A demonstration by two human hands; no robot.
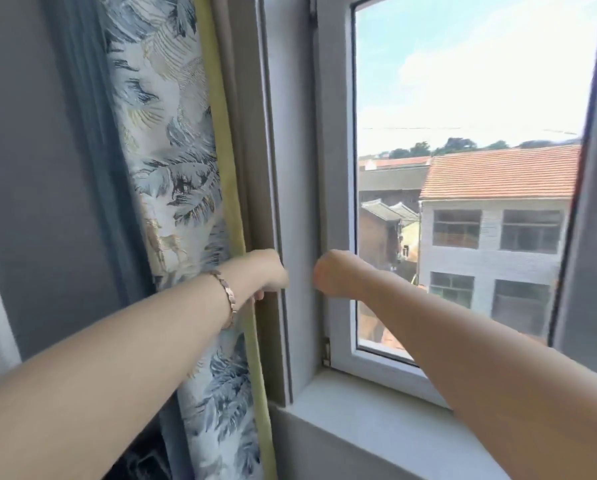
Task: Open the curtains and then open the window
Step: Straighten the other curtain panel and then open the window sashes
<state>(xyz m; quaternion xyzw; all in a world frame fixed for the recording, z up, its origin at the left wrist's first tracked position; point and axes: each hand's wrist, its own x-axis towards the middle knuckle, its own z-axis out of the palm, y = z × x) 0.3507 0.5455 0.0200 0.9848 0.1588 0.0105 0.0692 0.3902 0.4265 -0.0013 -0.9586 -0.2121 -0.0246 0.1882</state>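
Observation:
A leaf-patterned curtain (pixel 172 161) with a yellow-green border hangs bunched at the left of the window. My left hand (pixel 267 271), with a bracelet on the wrist, is curled around the curtain's inner edge at mid height. My right hand (pixel 335 275) is a closed fist just right of it, in front of the white window reveal; its fingers point away from me and nothing shows in it. The window (pixel 338 188) has a white frame and a single glass pane, and sits shut in its frame, with a hinge (pixel 326 351) at its lower left.
A white windowsill (pixel 366 414) runs below the window. A sheer grey curtain (pixel 594 209) hangs at the right edge. A grey wall (pixel 30 168) stands to the left. Buildings with orange roofs show through the glass.

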